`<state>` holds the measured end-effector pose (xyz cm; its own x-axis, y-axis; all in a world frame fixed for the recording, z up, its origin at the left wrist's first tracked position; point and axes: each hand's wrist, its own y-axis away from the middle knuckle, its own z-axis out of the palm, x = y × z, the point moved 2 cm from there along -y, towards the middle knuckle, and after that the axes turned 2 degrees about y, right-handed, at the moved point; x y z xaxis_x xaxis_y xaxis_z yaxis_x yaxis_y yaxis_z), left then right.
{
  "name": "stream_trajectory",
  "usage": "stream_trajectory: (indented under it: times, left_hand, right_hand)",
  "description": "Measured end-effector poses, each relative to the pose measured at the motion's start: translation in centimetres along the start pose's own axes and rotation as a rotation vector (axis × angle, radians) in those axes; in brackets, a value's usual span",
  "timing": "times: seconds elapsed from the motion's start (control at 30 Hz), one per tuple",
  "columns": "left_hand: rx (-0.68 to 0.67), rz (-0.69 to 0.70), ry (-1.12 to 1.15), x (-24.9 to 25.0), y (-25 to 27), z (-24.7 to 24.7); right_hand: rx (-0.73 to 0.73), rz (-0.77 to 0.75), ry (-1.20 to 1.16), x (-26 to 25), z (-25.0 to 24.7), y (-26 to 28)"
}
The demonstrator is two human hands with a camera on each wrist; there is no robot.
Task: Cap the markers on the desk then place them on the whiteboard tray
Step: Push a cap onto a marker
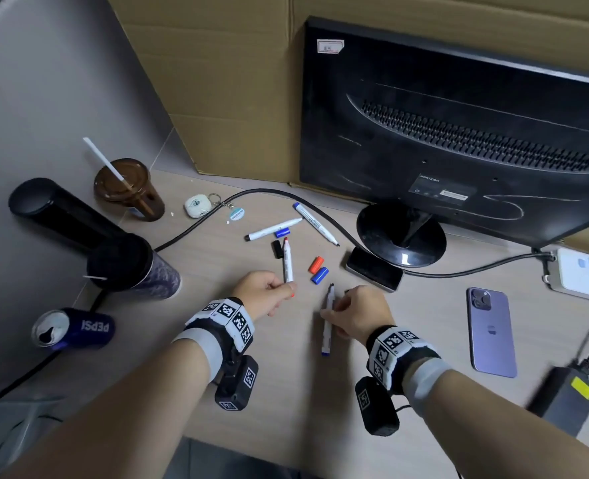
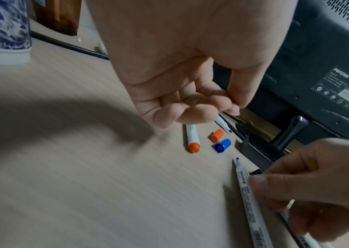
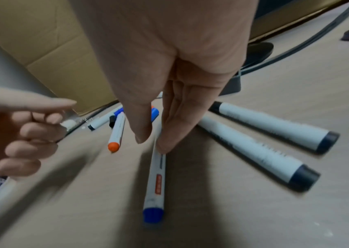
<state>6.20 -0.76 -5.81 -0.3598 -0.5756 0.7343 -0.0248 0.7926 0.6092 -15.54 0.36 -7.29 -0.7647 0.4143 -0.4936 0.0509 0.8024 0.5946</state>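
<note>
Left fingers: the left hand (image 1: 263, 292) has its fingers curled, thumb tip against them; the red-ended marker (image 1: 288, 261) lies on the desk (image 1: 148, 340) just beyond, and I cannot tell if they touch it.
Right fingers: the right hand (image 1: 358, 311) pinches the blue-ended marker (image 3: 156, 181) between thumb and fingertips; its uncapped tip points away.
Loose caps: orange cap (image 1: 316, 264) and blue cap (image 1: 319, 275) side by side between the hands; black cap (image 1: 278, 249) near the red tip.
Other markers: two uncapped markers (image 1: 315, 223) further back.
Behind: monitor (image 1: 459, 133).
</note>
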Motion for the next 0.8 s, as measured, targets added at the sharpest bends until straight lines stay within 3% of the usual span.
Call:
stream_trajectory:
  times: [0.17, 0.3, 0.43, 0.67, 0.8]
  left_hand:
    - [-0.002, 0.027, 0.008, 0.3, -0.7, 0.2]
    - [-0.01, 0.061, -0.027, 1.4, -1.5, 1.1]
    - [-0.021, 0.089, -0.062, 2.9, -2.5, 2.7]
    - [0.038, 0.219, -0.415, 4.7, -5.2, 5.9]
    - [0.081, 0.219, -0.582, 4.8, -6.4, 6.6]
  right_hand:
    - [-0.066, 0.026, 0.08, 0.2, 0.7, -0.8]
    - [-0.112, 0.069, -0.11, 0.0, 0.1, -0.2]
    - [-0.059, 0.029, -0.322, 0.6, -1.8, 0.3]
    - [-0.012, 0.019, -0.443, 3.1, -6.0, 0.4]
    - [-0.034, -0.004, -0.54, 3.7, -6.5, 0.3]
